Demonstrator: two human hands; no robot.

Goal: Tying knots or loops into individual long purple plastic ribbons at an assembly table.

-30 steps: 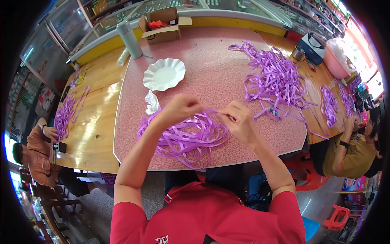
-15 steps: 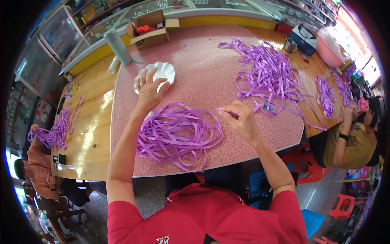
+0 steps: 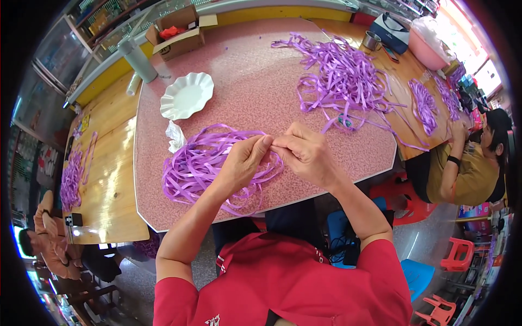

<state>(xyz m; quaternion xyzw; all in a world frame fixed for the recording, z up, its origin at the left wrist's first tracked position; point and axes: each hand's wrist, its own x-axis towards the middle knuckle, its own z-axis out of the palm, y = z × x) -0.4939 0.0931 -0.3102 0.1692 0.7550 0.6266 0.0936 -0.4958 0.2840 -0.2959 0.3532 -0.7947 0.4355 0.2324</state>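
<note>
Over the right edge of a loose coil of purple ribbon (image 3: pixel 196 168), my two hands meet fingertip to fingertip. My left hand (image 3: pixel 243 160) is closed in a pinch, and whatever lies in it is too small to make out. Thumb and forefinger are also pressed together on my right hand (image 3: pixel 309 151); a purple ribbon end showed at its fingertips a moment earlier, though the fingers now hide it. A white scalloped plate (image 3: pixel 187 96) sits beyond the coil, with a crumpled white tissue (image 3: pixel 175 136) between them.
A larger tangle of purple ribbon (image 3: pixel 348 76) lies at the far right. Behind the plate stand a pale green bottle (image 3: pixel 137 60) and an open cardboard box (image 3: pixel 179 43). People sit at both sides, near more ribbon bundles (image 3: pixel 424 106). A metal cup (image 3: pixel 371 41) stands back right.
My left hand has come from over the plate to meet my right hand, its fingers closing from spread to pinched. The view has shifted, so the table's things appear farther left and higher.
</note>
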